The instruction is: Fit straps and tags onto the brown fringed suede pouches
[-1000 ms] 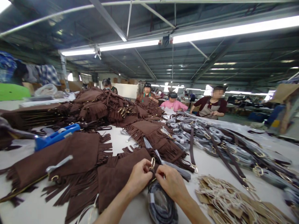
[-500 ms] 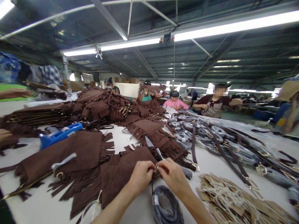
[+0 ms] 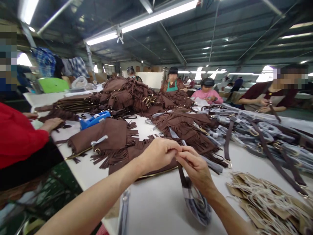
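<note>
My left hand (image 3: 162,153) and my right hand (image 3: 195,164) meet fingertip to fingertip above a brown fringed bag (image 3: 144,151). Both are closed in a pinch. Out from under the fingers of my right hand hangs a dark strap (image 3: 182,174), which runs down to a coiled, plastic-wrapped bundle (image 3: 199,205) near the front. The pinched end of the strap is hidden, so its clip cannot be made out. A gold zipper edge (image 3: 158,172) of the bag shows just below my left hand.
Brown fringed bags (image 3: 122,98) are heaped at the back. A blue tape dispenser (image 3: 95,120) stands left. Wrapped straps (image 3: 259,137) and corded paper tags (image 3: 264,202) lie right. A person in a red sleeve (image 3: 22,137) works at left; several people are across the table.
The view has swung left, bringing the red-sleeved person into sight. My hands are raised and closer together over the strap, and the wrapped bundle now hangs more upright and tilted.
</note>
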### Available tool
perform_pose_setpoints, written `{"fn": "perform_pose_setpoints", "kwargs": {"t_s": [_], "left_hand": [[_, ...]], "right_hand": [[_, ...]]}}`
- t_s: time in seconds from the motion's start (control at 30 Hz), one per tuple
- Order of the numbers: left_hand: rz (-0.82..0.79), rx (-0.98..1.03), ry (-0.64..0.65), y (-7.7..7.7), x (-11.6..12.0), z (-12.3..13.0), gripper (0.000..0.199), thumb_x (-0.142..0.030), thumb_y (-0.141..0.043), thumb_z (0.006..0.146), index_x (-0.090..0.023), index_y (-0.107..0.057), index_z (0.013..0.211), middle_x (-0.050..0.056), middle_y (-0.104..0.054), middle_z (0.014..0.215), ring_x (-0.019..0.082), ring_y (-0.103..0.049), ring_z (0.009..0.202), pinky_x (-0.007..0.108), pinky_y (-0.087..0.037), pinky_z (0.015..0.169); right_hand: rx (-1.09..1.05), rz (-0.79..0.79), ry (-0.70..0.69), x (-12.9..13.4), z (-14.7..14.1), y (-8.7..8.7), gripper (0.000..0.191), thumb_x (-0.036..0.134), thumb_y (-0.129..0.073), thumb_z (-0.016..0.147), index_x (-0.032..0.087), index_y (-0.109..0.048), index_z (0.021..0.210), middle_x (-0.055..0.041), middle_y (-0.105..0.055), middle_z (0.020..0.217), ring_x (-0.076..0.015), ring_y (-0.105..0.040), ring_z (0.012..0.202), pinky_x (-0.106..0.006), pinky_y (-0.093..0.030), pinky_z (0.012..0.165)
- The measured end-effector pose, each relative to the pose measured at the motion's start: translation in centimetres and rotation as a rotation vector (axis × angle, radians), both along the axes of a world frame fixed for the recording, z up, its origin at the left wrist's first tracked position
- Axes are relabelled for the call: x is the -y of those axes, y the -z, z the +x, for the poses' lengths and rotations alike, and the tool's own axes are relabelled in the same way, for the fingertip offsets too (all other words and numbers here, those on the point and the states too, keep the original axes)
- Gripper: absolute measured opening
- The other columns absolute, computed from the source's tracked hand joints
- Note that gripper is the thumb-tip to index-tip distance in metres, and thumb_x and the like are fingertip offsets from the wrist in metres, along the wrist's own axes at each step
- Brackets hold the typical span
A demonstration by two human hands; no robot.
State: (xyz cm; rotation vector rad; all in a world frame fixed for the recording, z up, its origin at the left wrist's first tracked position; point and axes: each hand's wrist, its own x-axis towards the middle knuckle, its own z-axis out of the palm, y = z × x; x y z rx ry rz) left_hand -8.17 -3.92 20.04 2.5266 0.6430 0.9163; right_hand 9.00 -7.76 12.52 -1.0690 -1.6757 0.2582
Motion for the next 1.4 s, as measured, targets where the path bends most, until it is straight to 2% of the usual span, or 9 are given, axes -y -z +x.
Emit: {"fn": "perform_pose_setpoints", "kwargs": {"t_s": [0.23,0.4,0.47,0.57,0.6,0.9,1.03,1.2,1.4], "left_hand": [[-0.127,0.065,-0.009,-0.5,0.3,-1.2,0.028,-0.005,-0.048,0.079,-0.016,-0.073,0.081,-0.001,-0.070,0.071,0.011,-0.064,0.069,0.017,-0.045,0.067],[-0.206,-0.081,-0.074,4.0,1.2,-4.5,0.059,-0.022,-0.067,0.076,-0.019,-0.051,0.133,0.010,-0.063,0.122,0.024,-0.060,0.106,0.032,-0.046,0.093],[-0.144,-0.290,-0.247,6.3,1.1,-6.3,0.062,-0.020,-0.077,0.064,-0.019,-0.058,0.123,0.013,-0.058,0.128,0.032,-0.054,0.114,0.040,-0.042,0.098],[-0.173,-0.397,-0.385,8.1,-0.1,-8.4,0.011,-0.014,-0.058,0.079,-0.016,-0.066,0.086,0.011,-0.067,0.097,0.026,-0.062,0.093,0.034,-0.045,0.086],[-0.188,-0.381,-0.396,8.2,-0.6,-8.8,0.014,-0.013,-0.050,0.083,-0.017,-0.064,0.080,0.009,-0.067,0.087,0.023,-0.062,0.085,0.031,-0.045,0.081],[-0.216,-0.186,-0.357,6.9,-2.2,-9.6,0.016,-0.011,-0.042,0.081,-0.020,-0.056,0.085,0.000,-0.062,0.077,0.016,-0.056,0.073,0.022,-0.040,0.069],[-0.195,-0.112,-0.300,8.1,-2.4,-9.8,0.030,-0.005,-0.036,0.077,-0.021,-0.053,0.097,0.000,-0.060,0.086,0.015,-0.054,0.079,0.022,-0.040,0.074],[-0.176,-0.070,-0.224,8.7,-3.0,-10.3,0.033,-0.005,-0.034,0.072,-0.020,-0.055,0.093,0.000,-0.059,0.090,0.015,-0.052,0.084,0.023,-0.041,0.079],[-0.233,-0.016,-0.075,9.0,-3.5,-10.7,0.035,-0.003,-0.035,0.064,-0.018,-0.062,0.079,0.004,-0.059,0.116,0.017,-0.055,0.104,0.028,-0.041,0.094]], "right_hand": [[-0.154,-0.202,-0.178,1.1,-1.8,-0.6,0.019,0.034,-0.058,0.087,0.021,-0.070,0.081,-0.0028,-0.068,0.085,-0.0175,-0.062,0.083,-0.027,-0.050,0.077],[-0.177,-0.320,-0.165,1.8,-0.2,-2.4,0.020,0.038,-0.062,0.083,0.020,-0.068,0.077,-0.0012,-0.065,0.069,-0.0155,-0.058,0.067,-0.026,-0.047,0.064],[-0.269,-0.366,-0.226,2.3,1.0,-3.5,0.023,0.043,-0.064,0.082,0.021,-0.067,0.075,0.0010,-0.059,0.060,-0.0128,-0.050,0.056,-0.025,-0.042,0.054],[-0.393,-0.500,-0.390,2.9,2.6,-4.7,0.031,0.051,-0.067,0.078,0.021,-0.063,0.071,0.0049,-0.046,0.048,-0.0097,-0.035,0.045,-0.023,-0.029,0.045],[-0.393,-0.560,-0.440,3.0,2.8,-4.9,0.033,0.053,-0.067,0.077,0.021,-0.061,0.069,0.0059,-0.043,0.046,-0.0091,-0.032,0.044,-0.023,-0.025,0.044],[-0.066,-0.983,-0.544,2.4,-3.1,0.5,0.019,0.037,-0.056,0.076,0.019,-0.059,0.074,0.0088,-0.044,0.046,-0.0073,-0.034,0.041,-0.019,-0.025,0.044],[-0.037,-0.916,-0.477,1.3,-5.5,2.3,0.012,0.029,-0.049,0.075,0.020,-0.055,0.069,0.0079,-0.045,0.049,-0.0091,-0.039,0.043,-0.019,-0.030,0.044],[0.126,-0.543,-0.352,-1.5,-6.6,1.2,0.012,0.020,-0.052,0.076,0.019,-0.057,0.065,0.0022,-0.056,0.069,-0.0132,-0.052,0.069,-0.022,-0.038,0.063],[0.181,-0.648,-0.360,-3.7,-7.9,1.9,0.015,0.015,-0.050,0.077,0.019,-0.058,0.066,0.0066,-0.048,0.054,-0.0095,-0.045,0.048,-0.020,-0.033,0.052]]}}
